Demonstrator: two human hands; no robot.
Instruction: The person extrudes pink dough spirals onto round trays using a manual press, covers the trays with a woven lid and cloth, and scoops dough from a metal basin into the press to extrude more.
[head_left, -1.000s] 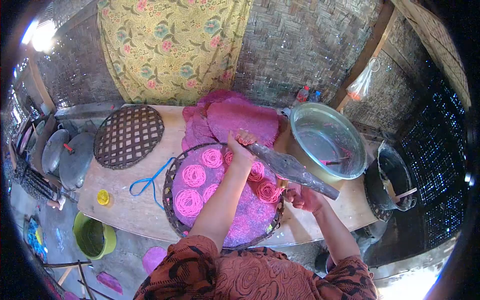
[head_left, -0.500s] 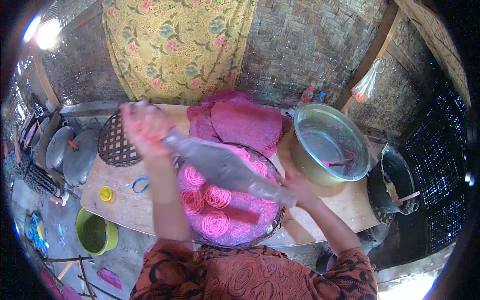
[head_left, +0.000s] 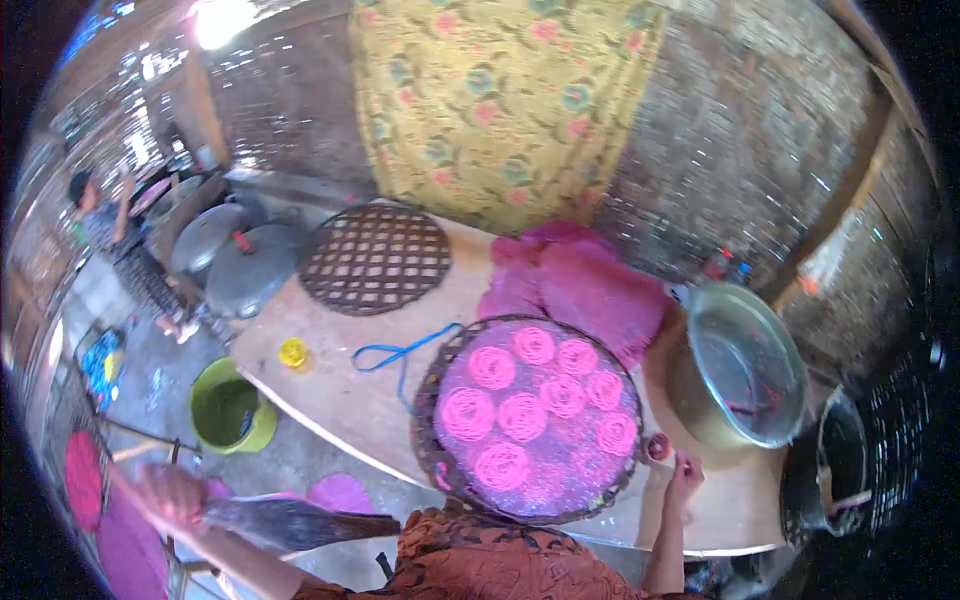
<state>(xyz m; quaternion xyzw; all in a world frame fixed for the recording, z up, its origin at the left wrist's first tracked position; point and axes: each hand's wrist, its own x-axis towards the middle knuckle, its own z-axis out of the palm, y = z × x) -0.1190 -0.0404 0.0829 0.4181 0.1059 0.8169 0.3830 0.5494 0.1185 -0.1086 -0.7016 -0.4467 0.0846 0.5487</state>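
Low on the left, my left hand (head_left: 172,497) is closed around one end of a long grey piping bag (head_left: 300,522), which stretches towards my waist; the hand is blurred. My right hand (head_left: 685,477) is over the table, right of the tray, with its fingers pinched at a small round reddish cup (head_left: 658,447). Between my hands stands a round woven tray (head_left: 428,440) lined with see-through sheeting. On it lie several coiled nests of pink strands (head_left: 522,416).
A round lattice rack (head_left: 375,260), a blue strap (head_left: 400,350) and a yellow tub (head_left: 293,352) are on the table's left. Pink sheets (head_left: 585,280) lie behind the tray. A large basin (head_left: 740,365) stands right; a green bucket (head_left: 232,412) and another person (head_left: 125,245) are left.
My left hand has swung down and left with the piping bag, away from above the tray. The right hand has let go of the bag's narrow end. The view has turned left.
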